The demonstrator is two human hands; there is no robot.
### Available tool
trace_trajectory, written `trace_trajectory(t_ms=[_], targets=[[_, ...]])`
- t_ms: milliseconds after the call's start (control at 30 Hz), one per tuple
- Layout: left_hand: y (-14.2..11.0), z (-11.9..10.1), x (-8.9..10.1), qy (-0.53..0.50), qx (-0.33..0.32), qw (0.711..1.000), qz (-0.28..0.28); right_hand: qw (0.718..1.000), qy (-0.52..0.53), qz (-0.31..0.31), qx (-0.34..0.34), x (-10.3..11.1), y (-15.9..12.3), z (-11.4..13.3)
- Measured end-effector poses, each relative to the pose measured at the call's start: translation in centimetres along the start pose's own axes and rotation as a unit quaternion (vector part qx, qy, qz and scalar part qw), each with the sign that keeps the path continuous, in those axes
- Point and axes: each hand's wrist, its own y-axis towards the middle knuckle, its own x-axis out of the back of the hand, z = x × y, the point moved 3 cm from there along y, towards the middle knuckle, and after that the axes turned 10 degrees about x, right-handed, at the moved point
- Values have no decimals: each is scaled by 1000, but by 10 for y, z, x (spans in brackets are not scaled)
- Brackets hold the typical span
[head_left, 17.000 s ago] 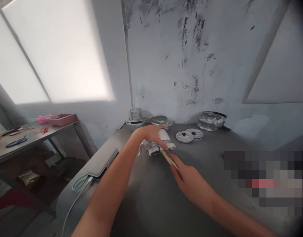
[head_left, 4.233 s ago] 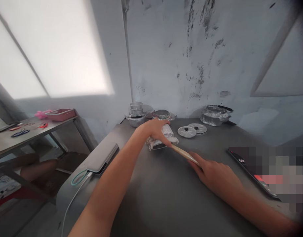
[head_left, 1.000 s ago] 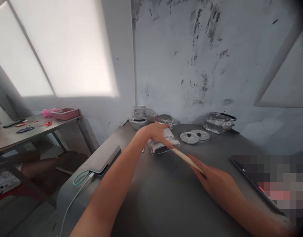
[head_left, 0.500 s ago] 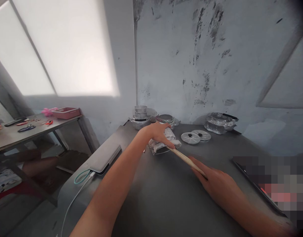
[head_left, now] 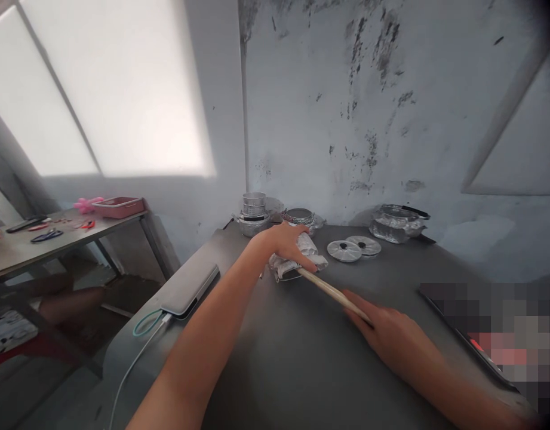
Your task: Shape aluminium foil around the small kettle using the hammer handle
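Observation:
My left hand point(head_left: 287, 242) reaches over a silvery, crinkled bundle point(head_left: 307, 243) that looks wrapped in plastic or foil. Its thumb and fingers press round the bundle from above, covering much of it. A dark curved edge shows beneath the bundle's near side; what it belongs to is unclear. My right hand point(head_left: 391, 328) is closed round a pale wooden stick point(head_left: 331, 291). The stick slants up and left, its far end touching or tucked under the bundle's near edge by my left thumb. That end is hidden, so the tool's kind cannot be told.
Wrapped metal pots point(head_left: 253, 224) and a foil-covered pot point(head_left: 396, 224) stand along the wall. Two round lids point(head_left: 344, 251) lie right of the bundle. A power bank point(head_left: 190, 289) with a cable lies left. Another table holds a pink tray point(head_left: 119, 207), scissors point(head_left: 46, 235) and a person's hand.
Compared with half a second ago, the stick's far end sits further left, against the bundle. Since the oldest frame, my right hand is further right and the stick lies flatter. My left hand keeps its hold.

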Motion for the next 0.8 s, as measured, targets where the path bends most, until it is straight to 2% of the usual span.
trace_trajectory(t_ms=[133, 333, 567, 733, 800], targets=[[1, -1, 0, 1, -3, 1000, -9, 1000, -2, 7, -4, -1, 0, -1], [2, 1, -1, 10, -2, 1000, -8, 1000, 11, -15, -5, 5, -1, 3], [3, 0, -2, 15, -1, 1000, -6, 999, 12, 28, -12, 1, 0, 0], [4, 2, -2, 10, -1, 1000, -13, 1000, 16, -11, -14, 4, 0, 2], [4, 2, -2, 8, -3, 1000, -10, 1000, 9, -9, -14, 4, 0, 1]])
